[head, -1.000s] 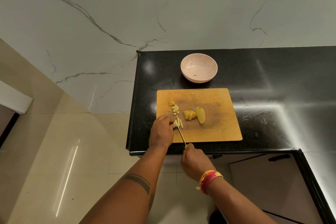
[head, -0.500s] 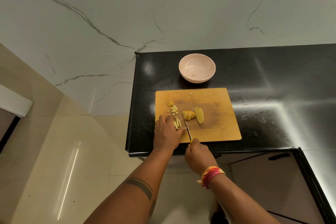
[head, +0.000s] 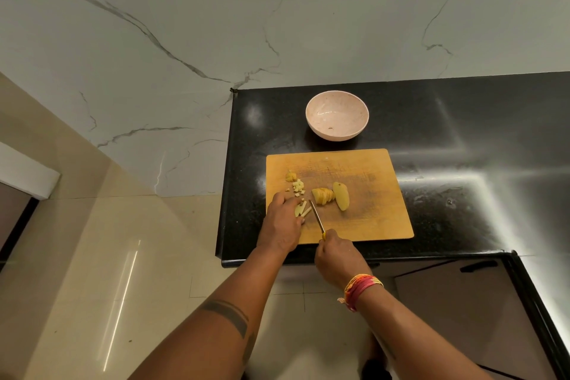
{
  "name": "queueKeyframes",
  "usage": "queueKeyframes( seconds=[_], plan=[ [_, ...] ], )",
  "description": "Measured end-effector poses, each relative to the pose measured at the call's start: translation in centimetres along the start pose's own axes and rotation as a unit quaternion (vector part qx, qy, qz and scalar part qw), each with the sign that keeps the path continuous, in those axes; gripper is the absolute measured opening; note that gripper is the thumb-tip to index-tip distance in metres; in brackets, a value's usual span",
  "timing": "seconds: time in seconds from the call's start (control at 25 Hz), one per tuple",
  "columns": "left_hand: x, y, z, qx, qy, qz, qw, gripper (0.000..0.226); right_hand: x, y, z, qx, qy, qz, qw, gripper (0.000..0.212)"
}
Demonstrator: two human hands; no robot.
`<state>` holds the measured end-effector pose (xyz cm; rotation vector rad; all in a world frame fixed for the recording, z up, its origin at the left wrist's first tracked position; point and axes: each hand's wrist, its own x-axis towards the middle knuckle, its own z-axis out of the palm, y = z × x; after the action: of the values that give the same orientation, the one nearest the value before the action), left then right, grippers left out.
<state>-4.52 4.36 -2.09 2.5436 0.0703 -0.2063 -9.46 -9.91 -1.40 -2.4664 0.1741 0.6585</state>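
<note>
Right hand [head: 337, 259]: nearest to me, at the front edge of the table [head: 462, 139], wrapped round the yellow handle of the knife [head: 317, 216]. I judge the low grip is for short, controlled chops.
Knife: the thin blade slants away from the handle across the board, its tip just right of the sticks (whether the edge touches wood I cannot tell).
Left hand [head: 282, 219]: knuckles up, fingers bent down onto the potato sticks [head: 303, 209], pinning them together. I read that as keeping the bundle from rolling while fingertips stay clear of the blade.
Potato sticks: a few pale strips at the near left of the cutting board [head: 370, 213], partly under the fingers, just beside the blade.
Cutting board: wooden, squared to the table's front edge, so the work sits close to the body.
Diced pieces [head: 298, 187]: a small heap just beyond the left hand, pushed out of the knife's way, I judge.
End piece [head: 291, 176]: a lone nub farther left and back.
Sliced half [head: 323, 196]: slices leaning together mid-board, waiting to be cut into sticks.
Uncut half [head: 341, 196]: flat side down just right of the slices, so it won't rock.
Bowl [head: 337, 133]: pinkish, just behind the board, apart from it, nearly empty (probably for the dice).
</note>
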Motion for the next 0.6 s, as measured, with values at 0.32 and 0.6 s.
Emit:
queueKeyframes(
  seconds=[0.32,0.6],
  plan=[
    [-0.1,-0.1,0.3,-0.031,0.001,-0.006,1.0,0.055,0.6,0.5,-0.6,-0.029,0.003,-0.013,0.999,0.015],
    [0.9,-0.4,-0.2,-0.005,-0.013,0.025,1.0,0.046,0.4,1.5,-1.3,-0.057,-0.028,-0.027,0.998,0.014]
  ],
)
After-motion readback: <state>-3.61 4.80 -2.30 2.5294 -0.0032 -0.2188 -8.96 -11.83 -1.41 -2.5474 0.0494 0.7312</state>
